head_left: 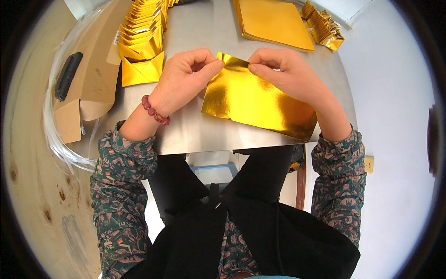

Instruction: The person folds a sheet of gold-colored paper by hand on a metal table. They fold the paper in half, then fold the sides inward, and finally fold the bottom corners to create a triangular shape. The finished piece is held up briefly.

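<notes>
Shiny grey metal makes up the surface (183, 135), its near edge running above two black-clad legs (260, 174). Two patterned sleeves (123, 158) reach up from below, and one dark red beaded bracelet (155, 112) circles the left wrist. One gold foil sheet (255, 104) lies over the metal just beyond that edge, smooth and mirror-like, its right part partly covered. Both hands are set on its far edge, slightly apart: the left hand (188, 79) pinches the corner between thumb and forefinger, the right hand (285, 72) pinches farther along. To the left stands one brown cardboard box (100, 69), cut off at the top, with one black handle-like piece (68, 76) and clear plastic strands (65, 153) beside it. Farther off, one row of folded gold pieces (141, 69) overlaps too closely to count. One flat stack of gold sheets (274, 25) and one small pleated gold bundle (327, 30) sit at far right.
</notes>
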Demonstrator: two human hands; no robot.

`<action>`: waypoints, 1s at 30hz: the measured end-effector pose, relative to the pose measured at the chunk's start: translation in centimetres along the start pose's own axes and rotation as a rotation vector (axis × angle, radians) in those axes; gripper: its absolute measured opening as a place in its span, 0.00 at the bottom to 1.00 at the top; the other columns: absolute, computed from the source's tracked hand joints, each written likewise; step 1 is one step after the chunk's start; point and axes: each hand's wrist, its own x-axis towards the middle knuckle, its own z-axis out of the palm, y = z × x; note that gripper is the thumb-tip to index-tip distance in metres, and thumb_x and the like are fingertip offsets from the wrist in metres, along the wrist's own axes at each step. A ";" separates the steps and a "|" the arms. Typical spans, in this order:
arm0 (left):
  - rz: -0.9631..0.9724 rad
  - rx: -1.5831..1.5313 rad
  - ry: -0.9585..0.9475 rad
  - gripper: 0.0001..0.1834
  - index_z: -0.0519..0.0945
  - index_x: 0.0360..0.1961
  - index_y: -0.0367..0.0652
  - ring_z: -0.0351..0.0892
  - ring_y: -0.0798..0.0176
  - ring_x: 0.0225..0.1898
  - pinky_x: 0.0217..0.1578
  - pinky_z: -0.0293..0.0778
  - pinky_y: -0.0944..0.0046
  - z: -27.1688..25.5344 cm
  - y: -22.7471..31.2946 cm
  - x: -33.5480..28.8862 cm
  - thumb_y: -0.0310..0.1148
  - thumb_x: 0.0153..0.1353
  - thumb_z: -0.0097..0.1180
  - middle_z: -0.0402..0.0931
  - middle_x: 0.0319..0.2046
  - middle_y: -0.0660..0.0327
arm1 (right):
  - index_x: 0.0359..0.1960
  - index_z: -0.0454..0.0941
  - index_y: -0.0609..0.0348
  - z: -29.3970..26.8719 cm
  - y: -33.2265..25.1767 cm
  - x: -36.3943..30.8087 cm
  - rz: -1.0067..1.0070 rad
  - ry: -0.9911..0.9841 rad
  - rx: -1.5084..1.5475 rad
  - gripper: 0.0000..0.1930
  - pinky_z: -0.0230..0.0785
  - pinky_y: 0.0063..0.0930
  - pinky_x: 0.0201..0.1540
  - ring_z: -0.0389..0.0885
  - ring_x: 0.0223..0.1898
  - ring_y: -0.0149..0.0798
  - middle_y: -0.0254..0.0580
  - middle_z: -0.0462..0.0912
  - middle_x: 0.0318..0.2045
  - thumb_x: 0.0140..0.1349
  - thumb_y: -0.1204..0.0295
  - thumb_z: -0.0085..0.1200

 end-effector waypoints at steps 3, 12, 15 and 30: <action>-0.002 0.435 0.005 0.14 0.84 0.32 0.39 0.79 0.65 0.24 0.30 0.75 0.63 -0.1 -0.2 -0.7 0.39 0.69 0.62 0.81 0.22 0.62 | 0.42 0.85 0.58 0.9 0.2 0.3 0.025 -0.092 -0.180 0.11 0.75 0.41 0.39 0.83 0.33 0.53 0.52 0.86 0.31 0.71 0.64 0.56; -0.006 0.960 0.022 0.12 0.85 0.37 0.44 0.84 0.47 0.38 0.37 0.80 0.51 0.7 0.3 -1.1 0.42 0.64 0.65 0.83 0.36 0.56 | 0.39 0.80 0.61 2.8 0.6 1.4 0.000 -0.147 -0.404 0.09 0.76 0.41 0.44 0.81 0.38 0.54 0.51 0.83 0.35 0.72 0.69 0.54; 0.377 0.957 0.056 0.09 0.84 0.42 0.45 0.83 0.50 0.45 0.42 0.81 0.55 0.9 -0.3 -1.0 0.36 0.64 0.64 0.82 0.43 0.58 | 0.40 0.81 0.61 2.8 0.5 1.2 0.005 -0.136 -0.398 0.09 0.76 0.42 0.45 0.82 0.39 0.54 0.51 0.84 0.36 0.72 0.68 0.54; 0.564 0.968 -0.053 0.15 0.85 0.49 0.44 0.80 0.55 0.53 0.54 0.77 0.58 0.4 -0.3 0.1 0.28 0.59 0.60 0.82 0.49 0.62 | 0.66 0.75 0.64 5.8 -1.8 -2.6 -0.187 0.135 -0.608 0.26 0.59 0.49 0.77 0.71 0.71 0.52 0.53 0.77 0.66 0.71 0.62 0.60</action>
